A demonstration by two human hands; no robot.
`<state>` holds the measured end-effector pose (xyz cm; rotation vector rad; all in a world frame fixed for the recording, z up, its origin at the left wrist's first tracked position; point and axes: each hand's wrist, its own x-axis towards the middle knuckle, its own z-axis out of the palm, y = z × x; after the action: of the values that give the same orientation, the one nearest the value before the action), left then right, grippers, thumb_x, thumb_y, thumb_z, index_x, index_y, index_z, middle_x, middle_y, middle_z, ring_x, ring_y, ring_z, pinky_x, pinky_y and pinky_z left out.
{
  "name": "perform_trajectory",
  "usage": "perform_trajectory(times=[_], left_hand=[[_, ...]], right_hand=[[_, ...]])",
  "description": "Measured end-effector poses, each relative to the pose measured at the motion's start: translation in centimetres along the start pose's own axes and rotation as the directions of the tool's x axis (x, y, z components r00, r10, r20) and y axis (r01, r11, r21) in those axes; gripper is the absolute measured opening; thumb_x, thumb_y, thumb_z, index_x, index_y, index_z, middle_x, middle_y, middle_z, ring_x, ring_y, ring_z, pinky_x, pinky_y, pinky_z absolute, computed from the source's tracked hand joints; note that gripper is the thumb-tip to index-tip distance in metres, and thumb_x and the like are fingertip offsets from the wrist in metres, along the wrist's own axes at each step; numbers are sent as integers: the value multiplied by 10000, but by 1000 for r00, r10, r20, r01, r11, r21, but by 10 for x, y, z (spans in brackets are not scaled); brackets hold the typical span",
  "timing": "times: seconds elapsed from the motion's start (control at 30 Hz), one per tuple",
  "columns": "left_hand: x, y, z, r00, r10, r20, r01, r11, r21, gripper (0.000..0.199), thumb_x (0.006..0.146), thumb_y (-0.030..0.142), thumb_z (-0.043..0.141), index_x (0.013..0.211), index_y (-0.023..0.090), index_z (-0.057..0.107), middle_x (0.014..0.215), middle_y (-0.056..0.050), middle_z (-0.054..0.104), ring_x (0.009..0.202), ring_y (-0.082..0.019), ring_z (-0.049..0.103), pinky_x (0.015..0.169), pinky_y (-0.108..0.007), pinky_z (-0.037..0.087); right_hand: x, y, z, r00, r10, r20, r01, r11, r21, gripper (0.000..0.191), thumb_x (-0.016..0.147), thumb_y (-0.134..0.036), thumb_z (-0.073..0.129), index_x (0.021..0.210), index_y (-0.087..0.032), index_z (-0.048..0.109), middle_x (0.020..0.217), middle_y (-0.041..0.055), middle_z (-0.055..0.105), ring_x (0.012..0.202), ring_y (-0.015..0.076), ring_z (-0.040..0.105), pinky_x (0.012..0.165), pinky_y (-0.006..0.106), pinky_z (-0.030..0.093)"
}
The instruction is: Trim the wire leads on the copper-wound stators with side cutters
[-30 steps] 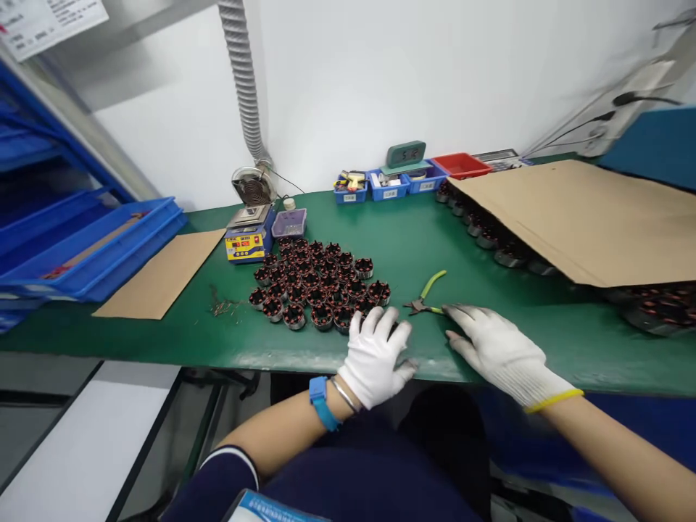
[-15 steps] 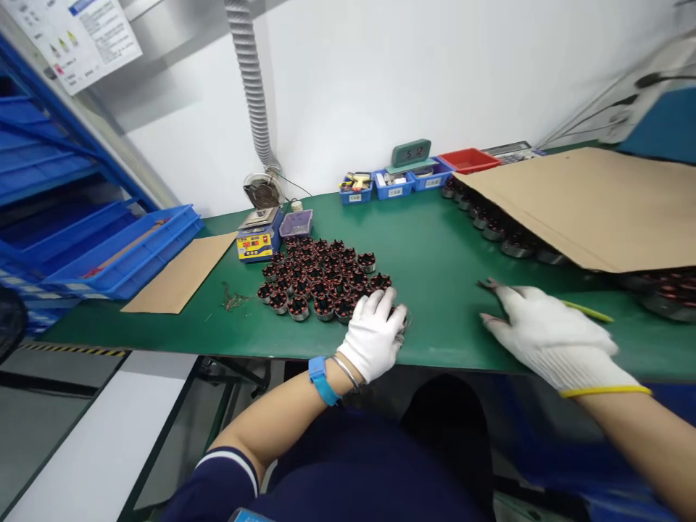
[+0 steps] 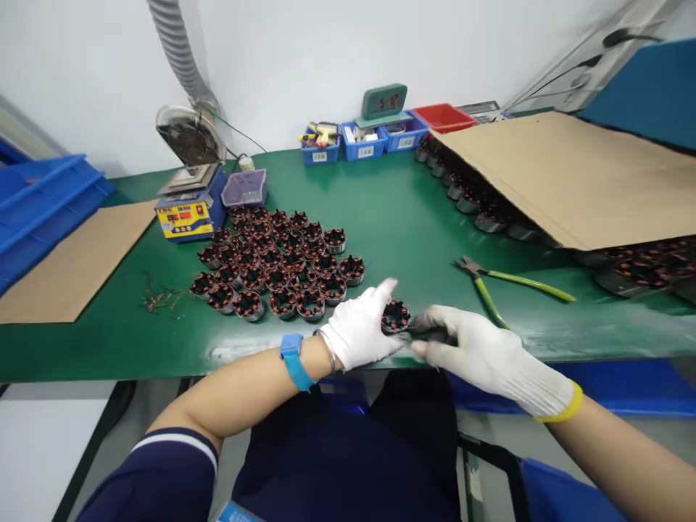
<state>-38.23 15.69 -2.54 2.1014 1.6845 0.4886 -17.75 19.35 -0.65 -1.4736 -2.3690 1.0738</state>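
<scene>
A small round motor stator (image 3: pixel 395 316) with copper windings and a black core sits near the bench's front edge. My left hand (image 3: pixel 362 326), in a white glove, grips it from the left, thumb behind and fingers in front. At its right side is my right hand (image 3: pixel 473 344), gloved too, its thumb and forefinger curved with a gap between them. Whether those fingertips touch the stator I cannot tell. Pliers (image 3: pixel 474 271) with green handles lie on the bench beyond my right hand, jaws slightly apart. Left of my hands stand many similar stators (image 3: pixel 272 264) in a cluster.
Cardboard (image 3: pixel 565 181) covers more stators at the right. A blue and yellow solder pot (image 3: pixel 188 210) stands back left beside a purple tray (image 3: pixel 244 190). Small blue bins (image 3: pixel 364 145), a red bin (image 3: pixel 443 119) and a clock (image 3: pixel 384 101) line the back. Wire scraps (image 3: pixel 163 297) lie left.
My right hand has left the pliers on the bench and moved left to the stator. My left hand has drawn one stator away from the cluster toward the right. The view has shifted.
</scene>
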Motion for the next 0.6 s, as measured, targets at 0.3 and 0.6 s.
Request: perform_trajectory(times=[0.3,0.6], left_hand=[[2,-1,-3,997,-67,27,70,991,-117,1064,746,535,777,1601,190,246,1324,-137,678,1108,-344,716,939,-444,598],[3,-2,-7,987,-38,153,63,985,-161,1181,734,506,784,1643,221,87,1225,-127,728,1109,-379,717,935,-500,587]], right_hand=[[12,7,-13,990,115,-88,-127,979,-157,377,842,-547,459,684,-240,611,607,36,617,551,194,560,497,291,378],[14,3,-11,967,223,-122,-247,940,-236,366,842,-550,465,714,-250,631,659,49,654,590,223,597,510,307,381]])
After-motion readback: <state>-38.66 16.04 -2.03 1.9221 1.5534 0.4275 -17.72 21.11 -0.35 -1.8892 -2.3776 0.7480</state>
